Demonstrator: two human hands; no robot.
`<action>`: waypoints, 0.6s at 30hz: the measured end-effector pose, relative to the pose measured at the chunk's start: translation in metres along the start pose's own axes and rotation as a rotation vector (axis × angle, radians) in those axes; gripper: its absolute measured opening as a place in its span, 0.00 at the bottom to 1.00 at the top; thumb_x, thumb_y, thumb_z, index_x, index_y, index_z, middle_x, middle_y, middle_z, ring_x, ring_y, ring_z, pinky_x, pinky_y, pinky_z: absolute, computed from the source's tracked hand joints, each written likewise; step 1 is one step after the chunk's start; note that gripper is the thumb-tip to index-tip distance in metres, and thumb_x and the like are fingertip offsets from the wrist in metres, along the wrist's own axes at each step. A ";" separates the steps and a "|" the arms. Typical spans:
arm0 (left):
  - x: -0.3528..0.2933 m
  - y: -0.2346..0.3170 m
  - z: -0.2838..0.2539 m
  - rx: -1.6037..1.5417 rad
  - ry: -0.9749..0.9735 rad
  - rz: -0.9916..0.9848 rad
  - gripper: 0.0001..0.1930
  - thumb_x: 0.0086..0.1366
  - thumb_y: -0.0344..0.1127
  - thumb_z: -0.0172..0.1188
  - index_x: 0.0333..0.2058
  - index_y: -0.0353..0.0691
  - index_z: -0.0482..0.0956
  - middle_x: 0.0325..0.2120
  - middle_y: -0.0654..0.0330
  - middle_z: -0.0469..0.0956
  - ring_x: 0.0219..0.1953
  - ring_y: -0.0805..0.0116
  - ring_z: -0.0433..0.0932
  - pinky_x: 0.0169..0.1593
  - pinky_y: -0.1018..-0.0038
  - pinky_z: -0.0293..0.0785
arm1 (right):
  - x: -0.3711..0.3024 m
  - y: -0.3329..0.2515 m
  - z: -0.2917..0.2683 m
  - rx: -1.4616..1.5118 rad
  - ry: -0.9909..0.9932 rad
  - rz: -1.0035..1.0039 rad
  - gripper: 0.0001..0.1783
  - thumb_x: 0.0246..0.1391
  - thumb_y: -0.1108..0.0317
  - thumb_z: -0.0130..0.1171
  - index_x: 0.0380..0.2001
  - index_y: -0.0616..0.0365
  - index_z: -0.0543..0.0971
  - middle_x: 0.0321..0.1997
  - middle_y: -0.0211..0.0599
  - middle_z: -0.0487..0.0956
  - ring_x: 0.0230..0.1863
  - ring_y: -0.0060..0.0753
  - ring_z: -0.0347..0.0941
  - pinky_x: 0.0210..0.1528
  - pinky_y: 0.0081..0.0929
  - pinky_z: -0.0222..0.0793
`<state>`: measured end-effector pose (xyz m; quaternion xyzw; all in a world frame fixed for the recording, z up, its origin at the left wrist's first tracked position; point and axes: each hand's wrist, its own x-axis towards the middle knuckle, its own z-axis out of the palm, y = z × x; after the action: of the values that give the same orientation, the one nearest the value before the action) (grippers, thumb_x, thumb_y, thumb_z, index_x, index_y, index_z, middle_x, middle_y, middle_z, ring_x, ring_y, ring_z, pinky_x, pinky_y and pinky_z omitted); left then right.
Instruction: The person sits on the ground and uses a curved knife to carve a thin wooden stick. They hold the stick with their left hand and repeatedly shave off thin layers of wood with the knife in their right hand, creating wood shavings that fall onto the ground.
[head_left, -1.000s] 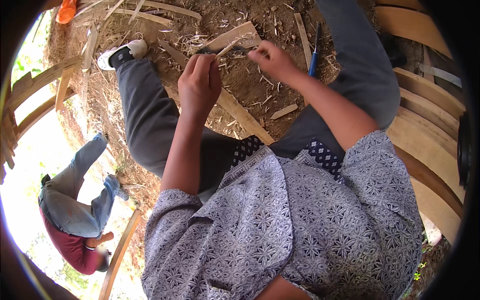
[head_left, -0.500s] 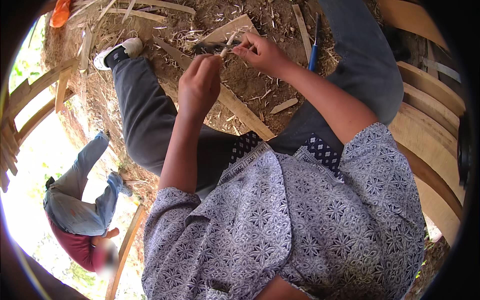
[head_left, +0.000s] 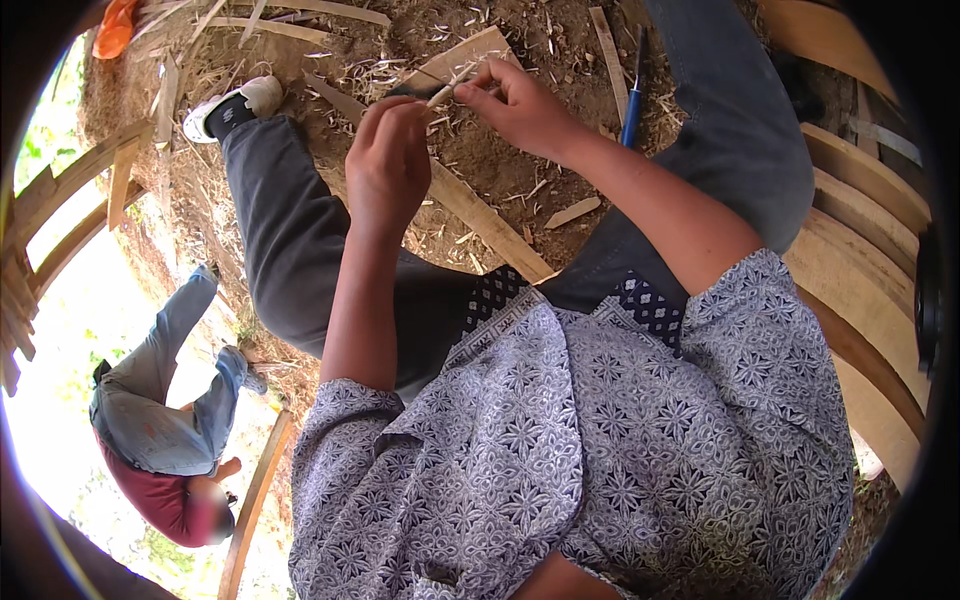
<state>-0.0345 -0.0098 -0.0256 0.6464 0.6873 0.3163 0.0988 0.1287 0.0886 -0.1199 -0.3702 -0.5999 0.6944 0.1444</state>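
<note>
A thin, pale whittled wooden stick (head_left: 447, 90) spans the gap between my two hands, slanting up to the right. My left hand (head_left: 388, 155) is closed around its lower end. At its upper end, my right hand (head_left: 520, 108) pinches with thumb and forefinger. Something dark (head_left: 408, 90) shows just beyond my left fingers; I cannot make out what it is. Behind the stick, a flat piece of wood (head_left: 484, 50) lies on the soil among curled shavings. A longer board (head_left: 488, 218) runs from below my left hand toward my lap.
A blue-handled tool with a slim dark shaft (head_left: 631, 115) lies beside my right leg. Wood strips (head_left: 612, 60) and shavings litter the ground. Curved planks (head_left: 860, 260) stand at the right. At the left, another person (head_left: 165, 400) bends over near a curved beam (head_left: 255, 505).
My left hand has shifted slightly left and the stick now slants more plainly between my hands. My right fingers have moved a little left along it.
</note>
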 end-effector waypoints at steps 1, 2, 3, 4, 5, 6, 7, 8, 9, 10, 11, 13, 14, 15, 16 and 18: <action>-0.003 -0.004 0.003 -0.110 0.028 -0.081 0.04 0.68 0.23 0.57 0.40 0.35 0.74 0.37 0.51 0.82 0.34 0.57 0.84 0.37 0.66 0.81 | 0.001 -0.007 -0.001 0.024 -0.001 0.004 0.22 0.66 0.48 0.60 0.44 0.56 0.72 0.25 0.26 0.74 0.23 0.13 0.67 0.24 0.18 0.60; -0.007 -0.010 0.008 -0.220 0.057 -0.161 0.03 0.70 0.24 0.55 0.41 0.35 0.72 0.38 0.51 0.82 0.34 0.59 0.84 0.38 0.67 0.81 | 0.001 -0.010 -0.002 0.047 -0.003 0.009 0.23 0.65 0.47 0.61 0.45 0.56 0.72 0.25 0.26 0.75 0.24 0.13 0.68 0.24 0.18 0.61; -0.007 -0.014 0.012 -0.334 0.082 -0.236 0.03 0.72 0.26 0.54 0.42 0.34 0.71 0.38 0.50 0.83 0.35 0.61 0.85 0.39 0.67 0.82 | 0.003 -0.004 -0.006 -0.096 0.105 -0.165 0.24 0.64 0.46 0.62 0.46 0.56 0.71 0.26 0.27 0.76 0.24 0.13 0.69 0.24 0.18 0.62; -0.005 -0.018 0.012 -0.516 0.110 -0.326 0.04 0.74 0.28 0.51 0.43 0.34 0.69 0.38 0.50 0.83 0.35 0.62 0.85 0.40 0.67 0.82 | 0.009 0.005 -0.008 -0.236 0.204 -0.339 0.25 0.63 0.46 0.63 0.47 0.56 0.71 0.27 0.28 0.77 0.25 0.13 0.69 0.25 0.18 0.63; -0.003 -0.022 0.012 -0.698 0.139 -0.416 0.05 0.76 0.30 0.49 0.43 0.34 0.67 0.38 0.49 0.83 0.36 0.62 0.85 0.41 0.67 0.83 | 0.011 0.013 -0.010 -0.376 0.304 -0.512 0.27 0.62 0.46 0.65 0.48 0.56 0.71 0.28 0.29 0.79 0.25 0.14 0.70 0.25 0.18 0.64; -0.004 -0.026 0.010 -0.878 0.175 -0.503 0.07 0.78 0.32 0.47 0.44 0.34 0.66 0.38 0.49 0.83 0.37 0.63 0.85 0.42 0.67 0.84 | 0.008 0.009 -0.013 -0.310 0.181 -0.399 0.27 0.61 0.46 0.66 0.49 0.56 0.71 0.30 0.30 0.80 0.26 0.14 0.71 0.26 0.18 0.65; -0.007 -0.031 0.005 -0.887 0.131 -0.555 0.11 0.79 0.38 0.45 0.46 0.34 0.67 0.40 0.47 0.82 0.39 0.60 0.85 0.47 0.63 0.83 | 0.004 0.005 -0.016 -0.244 0.060 -0.286 0.27 0.60 0.47 0.67 0.49 0.56 0.71 0.31 0.32 0.81 0.27 0.15 0.72 0.26 0.18 0.66; -0.009 -0.033 0.006 -0.903 0.140 -0.605 0.11 0.79 0.38 0.45 0.46 0.34 0.67 0.40 0.47 0.82 0.39 0.60 0.85 0.47 0.64 0.83 | 0.000 0.000 -0.018 -0.178 -0.062 -0.172 0.28 0.59 0.48 0.68 0.50 0.56 0.70 0.33 0.33 0.82 0.28 0.15 0.74 0.27 0.18 0.67; -0.008 -0.035 0.007 -0.922 0.147 -0.652 0.11 0.79 0.38 0.46 0.46 0.35 0.67 0.40 0.47 0.81 0.39 0.61 0.85 0.47 0.65 0.83 | -0.006 -0.013 -0.020 -0.107 -0.129 -0.089 0.28 0.59 0.49 0.68 0.50 0.56 0.70 0.33 0.34 0.83 0.28 0.16 0.75 0.28 0.19 0.68; -0.009 -0.039 0.008 -0.937 0.156 -0.700 0.11 0.79 0.38 0.46 0.45 0.35 0.67 0.40 0.47 0.81 0.39 0.61 0.85 0.46 0.65 0.83 | -0.011 -0.028 -0.020 -0.034 -0.199 -0.008 0.27 0.59 0.51 0.69 0.50 0.56 0.70 0.34 0.34 0.83 0.29 0.17 0.75 0.28 0.19 0.69; -0.012 -0.046 0.010 -0.956 0.135 -0.736 0.14 0.79 0.40 0.47 0.51 0.34 0.67 0.41 0.48 0.81 0.39 0.64 0.85 0.45 0.68 0.83 | -0.014 -0.036 -0.020 0.039 -0.270 0.074 0.27 0.59 0.52 0.69 0.50 0.57 0.70 0.34 0.35 0.83 0.29 0.18 0.76 0.29 0.19 0.70; -0.010 -0.041 0.017 -0.919 0.078 -0.818 0.16 0.79 0.40 0.48 0.53 0.32 0.66 0.40 0.50 0.81 0.37 0.65 0.84 0.41 0.71 0.83 | -0.011 -0.031 -0.021 0.145 -0.262 0.130 0.26 0.59 0.55 0.69 0.51 0.57 0.69 0.33 0.33 0.82 0.28 0.19 0.77 0.28 0.19 0.70; -0.010 -0.039 0.020 -0.899 0.050 -0.859 0.17 0.79 0.39 0.48 0.55 0.31 0.65 0.39 0.51 0.82 0.35 0.66 0.84 0.39 0.73 0.83 | -0.009 -0.027 -0.022 0.198 -0.258 0.158 0.26 0.59 0.56 0.69 0.51 0.57 0.69 0.32 0.32 0.81 0.28 0.19 0.77 0.28 0.19 0.71; -0.011 -0.036 0.023 -0.806 -0.013 -0.837 0.21 0.78 0.42 0.51 0.57 0.30 0.65 0.40 0.53 0.81 0.36 0.68 0.83 0.37 0.74 0.81 | -0.007 -0.022 -0.019 0.161 -0.161 0.186 0.26 0.59 0.57 0.69 0.52 0.57 0.69 0.31 0.31 0.81 0.27 0.19 0.77 0.27 0.19 0.70; -0.016 -0.030 0.025 -0.514 -0.093 -0.701 0.23 0.75 0.43 0.56 0.58 0.31 0.64 0.38 0.53 0.82 0.33 0.67 0.84 0.35 0.73 0.80 | -0.004 -0.017 -0.014 0.124 -0.065 0.213 0.26 0.59 0.57 0.69 0.52 0.57 0.69 0.31 0.31 0.81 0.27 0.19 0.76 0.26 0.19 0.70; -0.018 -0.016 0.023 -0.259 -0.223 -0.395 0.28 0.69 0.45 0.64 0.58 0.33 0.66 0.35 0.52 0.83 0.31 0.66 0.84 0.33 0.71 0.80 | -0.002 -0.011 -0.011 0.100 0.039 0.273 0.26 0.58 0.58 0.69 0.53 0.57 0.69 0.30 0.31 0.80 0.26 0.20 0.76 0.25 0.19 0.70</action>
<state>-0.0321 -0.0194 -0.0575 0.5127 0.7387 0.3029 0.3158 0.1354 0.0982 -0.1093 -0.4540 -0.5060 0.7291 0.0786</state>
